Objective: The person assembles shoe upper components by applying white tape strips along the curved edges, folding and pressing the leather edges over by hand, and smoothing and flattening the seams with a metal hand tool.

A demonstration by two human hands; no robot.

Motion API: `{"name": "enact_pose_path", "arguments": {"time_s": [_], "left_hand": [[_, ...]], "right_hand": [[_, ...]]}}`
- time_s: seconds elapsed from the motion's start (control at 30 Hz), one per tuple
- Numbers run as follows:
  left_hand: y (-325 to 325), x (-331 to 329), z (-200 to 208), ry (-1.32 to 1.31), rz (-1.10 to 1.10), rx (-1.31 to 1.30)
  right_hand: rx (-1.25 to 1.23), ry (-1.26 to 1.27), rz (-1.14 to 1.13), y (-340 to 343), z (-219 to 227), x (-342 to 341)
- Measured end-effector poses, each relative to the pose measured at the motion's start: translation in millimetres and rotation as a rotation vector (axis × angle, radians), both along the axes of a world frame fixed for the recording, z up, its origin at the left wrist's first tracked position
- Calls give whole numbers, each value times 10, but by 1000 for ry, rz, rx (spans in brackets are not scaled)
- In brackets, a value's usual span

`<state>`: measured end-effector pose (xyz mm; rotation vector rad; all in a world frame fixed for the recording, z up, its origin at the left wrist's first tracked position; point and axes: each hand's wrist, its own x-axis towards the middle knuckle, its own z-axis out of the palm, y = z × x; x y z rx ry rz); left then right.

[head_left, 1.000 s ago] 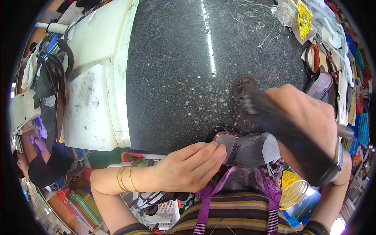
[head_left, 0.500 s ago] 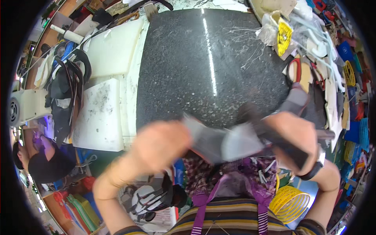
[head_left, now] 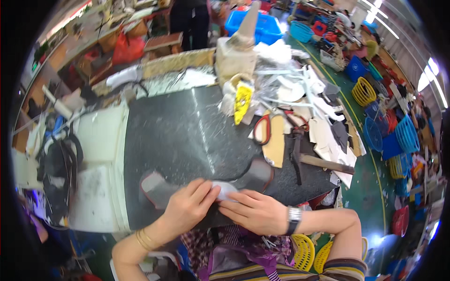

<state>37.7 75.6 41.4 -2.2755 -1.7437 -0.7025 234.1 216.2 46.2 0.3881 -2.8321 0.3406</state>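
Note:
A curved grey shoe upper piece (head_left: pixel 255 177) with thin red edging lies across the near side of a black slab (head_left: pixel 164 126). Its pale middle is between my hands. My left hand (head_left: pixel 192 203) is closed, fingertips pinching the pale middle part. My right hand (head_left: pixel 253 210) meets it from the other side, its bent fingers pressing and gripping the same part; the thumb is hidden. To the right lies a hammer (head_left: pixel 328 164) with a wooden handle, its dark head beside tan insole-shaped pieces (head_left: pixel 276 140).
Red-handled scissors (head_left: pixel 262 129) and a yellow patterned packet (head_left: pixel 242 103) lie beyond the hammer. White scraps (head_left: pixel 323 136) crowd the right edge. White boards (head_left: pixel 96 192) and black cut pieces (head_left: pixel 56 168) are at left. Yellow baskets (head_left: pixel 303 253) stand below the bench.
The hammer, in my right hand before, now lies on the slab at right. The upper piece came down from the air onto the slab, and both hands drew together on its middle. My view tilted up.

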Motion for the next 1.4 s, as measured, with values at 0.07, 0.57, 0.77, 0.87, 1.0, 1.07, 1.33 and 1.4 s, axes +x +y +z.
{"name": "enact_pose_path", "arguments": {"time_s": [0.07,0.57,0.77,0.87,1.0,1.07,1.33,1.4], "left_hand": [[-157,21,-74,-67,39,-125],[79,134,-38,18,-1,-206],[1111,-217,833,-106,-69,29],[2296,-332,839,13,20,217],[3178,-292,803,-502,168,-117],[3223,-331,896,-845,-48,-492],[2408,-989,1447,-1024,48,-391],[2090,-923,1521,-1072,14,-325]], "right_hand": [[154,69,-22,49,-94,-70],[51,441,-1175,3131,157,-694],[260,297,-1047,3193,-19,-326],[271,530,-737,2825,281,-376],[335,665,-582,2608,580,-404],[366,678,-569,2645,641,-363],[452,224,-1021,3325,353,7],[383,326,-909,3095,414,-59]]}}
